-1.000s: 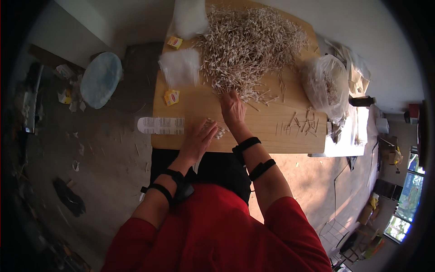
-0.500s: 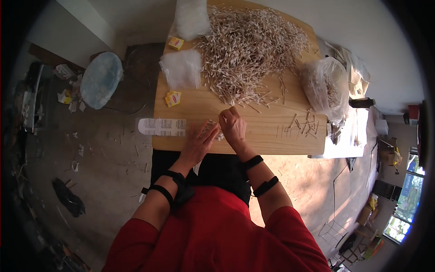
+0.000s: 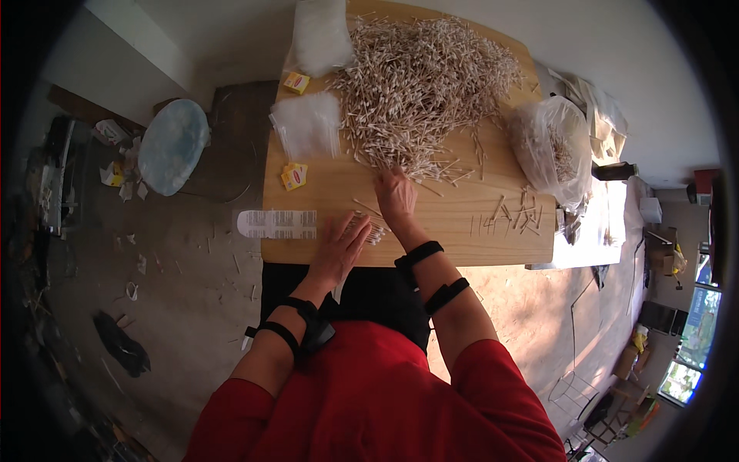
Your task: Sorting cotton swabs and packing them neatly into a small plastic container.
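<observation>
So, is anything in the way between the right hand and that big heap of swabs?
Nothing visible. The right hand is at the near edge of the heap of swabs; the small bunch by the left hand lies nearer the person.

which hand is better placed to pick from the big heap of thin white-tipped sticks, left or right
Right, it seems: the bare right hand is at the near edge of the big heap, while the bare left hand lies farther off, beside a small bunch of similar sticks.
</observation>
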